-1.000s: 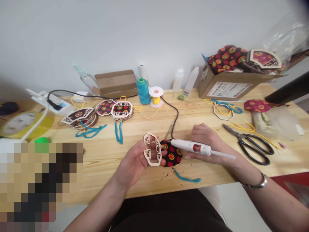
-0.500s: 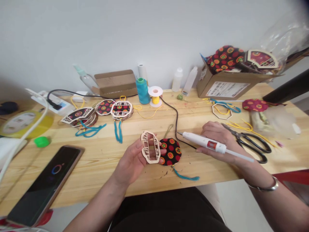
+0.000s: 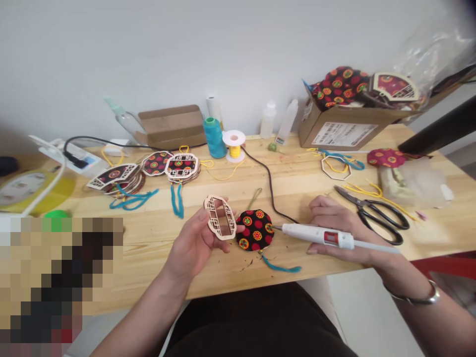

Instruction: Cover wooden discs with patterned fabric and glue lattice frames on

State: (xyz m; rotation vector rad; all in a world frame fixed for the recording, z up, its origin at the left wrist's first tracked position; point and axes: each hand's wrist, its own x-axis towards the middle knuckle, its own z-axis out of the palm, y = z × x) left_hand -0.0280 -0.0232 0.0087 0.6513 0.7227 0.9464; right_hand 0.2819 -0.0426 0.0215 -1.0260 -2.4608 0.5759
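Observation:
My left hand (image 3: 197,240) holds a light wooden lattice frame (image 3: 220,218) upright and tilted, its centre cut out. Just right of it, a padded black fabric piece (image 3: 256,231) with red dots and flowers lies on the table, a fingertip of my left hand at its left edge. A blue tassel (image 3: 280,265) trails from its lower edge, and an olive cord loop (image 3: 255,197) sticks out above. In my right hand (image 3: 334,230) is a white glue gun (image 3: 316,235), a clear glue stick out of its back. Its metal nozzle is at the fabric piece's right edge; whether it touches I cannot tell.
Black scissors (image 3: 375,213) lie right of my right hand, near an octagonal frame (image 3: 335,168). A black cable (image 3: 270,181) runs behind the glue gun. Thread spools (image 3: 214,139), finished ornaments (image 3: 182,167) and a full cardboard box (image 3: 342,131) stand farther back. The lower left is pixelated.
The glue gun's nozzle has come down to the right edge of the fabric piece. My left hand has drawn the wooden frame left, off the fabric piece. The whole view has shifted slightly.

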